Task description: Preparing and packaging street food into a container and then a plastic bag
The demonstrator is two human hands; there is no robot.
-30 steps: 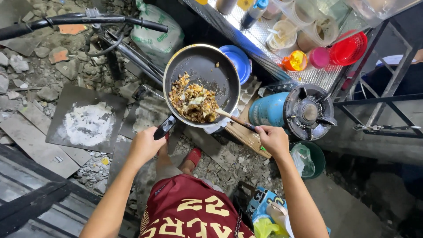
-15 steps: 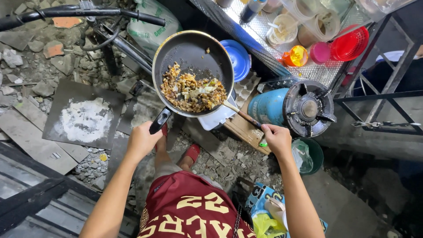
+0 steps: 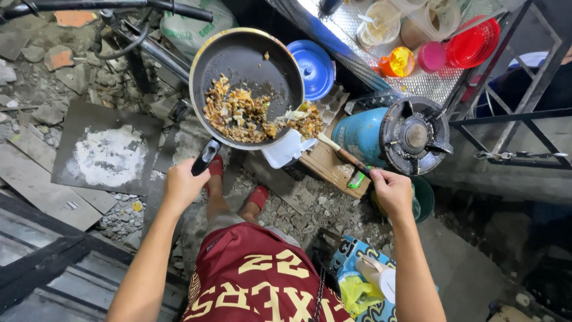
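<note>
My left hand (image 3: pixel 183 185) grips the black handle of a dark frying pan (image 3: pixel 244 56) and holds it tilted in the air. Browned chopped food (image 3: pixel 238 114) lies along the pan's lower side. My right hand (image 3: pixel 390 189) holds a wooden-handled spatula (image 3: pixel 341 154) whose tip reaches the food at the pan's lower right rim. A white container (image 3: pixel 285 152) sits on the ground just below the pan's edge.
A blue gas canister with a burner (image 3: pixel 411 136) stands to the right. A blue lid (image 3: pixel 314 67), red basket (image 3: pixel 473 42) and plastic cups lie on a metal surface behind. Rubble, a board with white powder (image 3: pixel 107 156) and a dark step lie at left.
The pan has swung up and to the right and tilted more. The food has slid toward the lower rim over the white container. My right hand drew the spatula along with it.
</note>
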